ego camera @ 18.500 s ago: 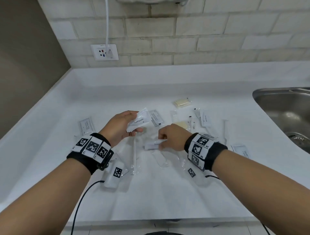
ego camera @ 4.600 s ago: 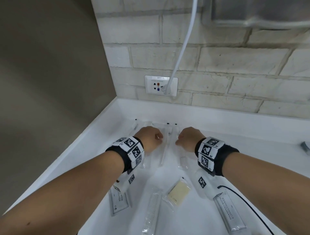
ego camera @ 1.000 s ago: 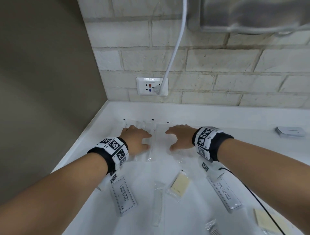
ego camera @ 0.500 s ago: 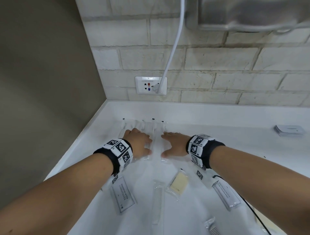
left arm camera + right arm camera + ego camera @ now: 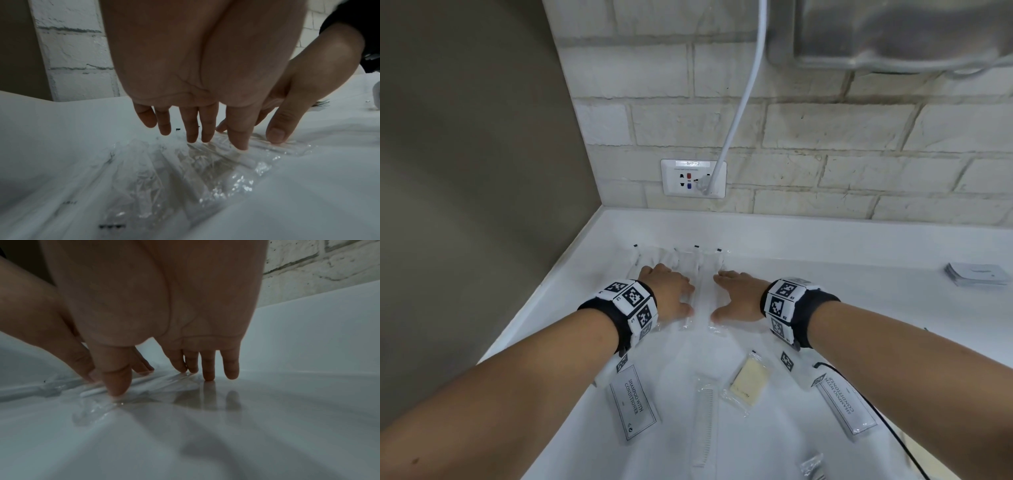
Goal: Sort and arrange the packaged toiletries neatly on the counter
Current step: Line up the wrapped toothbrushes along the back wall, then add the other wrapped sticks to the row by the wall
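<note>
While both flat, left hand point(image 5: 669, 291) and right hand point(image 5: 738, 296) — fingers point(image 5: 238, 138) straight — press clear wrapped packets point(image 5: 697, 274)

The row of clear-wrapped packets point(image 5: 688, 270) lies on the counter point(image 5: 825, 274) just in front of the wall socket point(image 5: 692, 178). Nearer the person than this row lie two shampoo sachets point(image 5: 632, 402), a comb point(image 5: 705, 425) and a soap packet point(image 5: 748, 382). A stack of packets point(image 5: 976, 274) lies far right of the row.
</note>
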Tool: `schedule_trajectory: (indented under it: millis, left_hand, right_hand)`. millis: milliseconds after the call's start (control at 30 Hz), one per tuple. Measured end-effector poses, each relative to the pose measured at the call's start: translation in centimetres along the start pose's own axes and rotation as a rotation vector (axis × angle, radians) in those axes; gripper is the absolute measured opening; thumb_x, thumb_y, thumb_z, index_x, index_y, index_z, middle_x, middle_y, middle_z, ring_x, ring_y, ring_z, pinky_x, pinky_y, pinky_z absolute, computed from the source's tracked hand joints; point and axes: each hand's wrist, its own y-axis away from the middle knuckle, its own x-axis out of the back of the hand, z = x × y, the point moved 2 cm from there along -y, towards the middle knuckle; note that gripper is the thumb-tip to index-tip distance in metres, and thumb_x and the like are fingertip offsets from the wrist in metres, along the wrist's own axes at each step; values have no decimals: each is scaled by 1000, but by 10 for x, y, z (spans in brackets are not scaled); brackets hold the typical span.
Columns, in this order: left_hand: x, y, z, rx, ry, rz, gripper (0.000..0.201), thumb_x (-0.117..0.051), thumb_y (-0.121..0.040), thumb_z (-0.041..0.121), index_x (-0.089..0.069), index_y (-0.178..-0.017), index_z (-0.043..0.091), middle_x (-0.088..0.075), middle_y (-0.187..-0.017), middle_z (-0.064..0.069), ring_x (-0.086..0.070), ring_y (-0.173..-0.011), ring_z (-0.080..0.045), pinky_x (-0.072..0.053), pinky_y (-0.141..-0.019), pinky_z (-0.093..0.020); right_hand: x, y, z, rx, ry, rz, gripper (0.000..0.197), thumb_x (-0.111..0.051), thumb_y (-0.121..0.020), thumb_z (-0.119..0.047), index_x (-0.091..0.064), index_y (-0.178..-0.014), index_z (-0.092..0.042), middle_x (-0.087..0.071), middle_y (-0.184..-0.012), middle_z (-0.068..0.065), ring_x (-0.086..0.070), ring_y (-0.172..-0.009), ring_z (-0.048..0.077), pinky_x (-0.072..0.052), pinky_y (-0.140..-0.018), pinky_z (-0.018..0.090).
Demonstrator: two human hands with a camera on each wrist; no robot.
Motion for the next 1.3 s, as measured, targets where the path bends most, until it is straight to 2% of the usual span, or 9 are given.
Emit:
schedule_trajectory:
  millis: [167, 333, 433, 533, 633, 733, 900, 1100, 1300]
  left_hand:
    - [3, 4, -2, 35, 85, 45, 56, -47, -91, 47, -39, -145, 34, -38, -153, 7, -25, -142, -22, -17, -114, -41]
    - [12, 14, -5, 31, 201, 162, 48, -50, -93, 43, -46, -140, 35, -44, -149, 10, -32, -141, -17, -17, -113, -37]
    - [18, 27, -5, 27, 240, 206, 44, -51, -93, 44, -50, -137, 36, -47, -147, 9, -35, -137, -18, -18, -112, -37]
    - [18, 51, -7, 40, 298, 236, 44, -54, -92, 46, -53, -134, 34, -50, -143, 7, -42, -132, -21, -27, -110, -37]
    - [5, 81, -15, 94, 415, 266, 41, -60, -87, 45, -61, -123, 26, -58, -130, 2, -56, -115, -19, -44, -101, -36]
    - [-19, 113, -20, 261, 397, 201, 51, -61, -80, 61, -57, -111, 21, -59, -115, 1, -59, -100, -18, -49, -90, -35]
    - [-62, 155, -11, 437, 399, -7, 96, -63, -62, 80, -46, -123, 6, -61, -113, -7, -55, -89, -21, -47, -72, -29]
    - [-74, 182, 12, 382, 516, 101, 60, -79, -71, 44, -53, -111, 7, -61, -114, -8, -55, -91, -20, -47, -75, -26]
    - [-90, 201, 33, 287, 642, 151, 59, -83, -67, 44, -57, -109, 13, -58, -106, 0, -55, -94, -15, -43, -76, -22]
  right_hand:
    - [-2, -4, 3, 15, -13, 11, 91, -56, -86, -50, -6, -154, -18, -1, -163, -1, -10, -150, 22, -18, -120, 43]
    - [5, 6, 1, 27, -45, 44, 86, -58, -87, -44, -8, -154, -21, -2, -163, 0, -9, -150, 24, -17, -120, 43]
    - [16, 24, -8, 39, -52, 132, 72, -57, -89, -43, -25, -150, -22, -23, -157, 2, -28, -142, 25, -30, -114, 41]
    - [23, 52, -23, 44, -17, 173, 50, -54, -90, -45, -50, -132, -18, -51, -135, 2, -51, -121, 22, -44, -99, 36]
    - [12, 82, -42, 40, 10, 154, 37, -55, -88, -47, -58, -86, -10, -67, -95, 6, -59, -80, 21, -48, -70, 33]
    - [-16, 113, -63, -35, 13, 72, 49, -55, -83, -58, -46, -63, -14, -53, -67, -1, -52, -63, 17, -46, -61, 29]
    - [-59, 155, -95, -125, 12, 27, 48, -61, -74, -63, -46, -68, -17, -55, -72, -2, -59, -73, 20, -51, -66, 27]
    - [-80, 151, -101, -171, -99, 118, 35, -72, -76, -26, -42, -65, -14, -49, -63, -1, -49, -54, 13, -41, -46, 20]
    - [-91, 151, -91, -259, -309, 79, 33, -66, -82, -15, -41, -61, -13, -45, -61, 0, -52, -59, 16, -38, -46, 20]
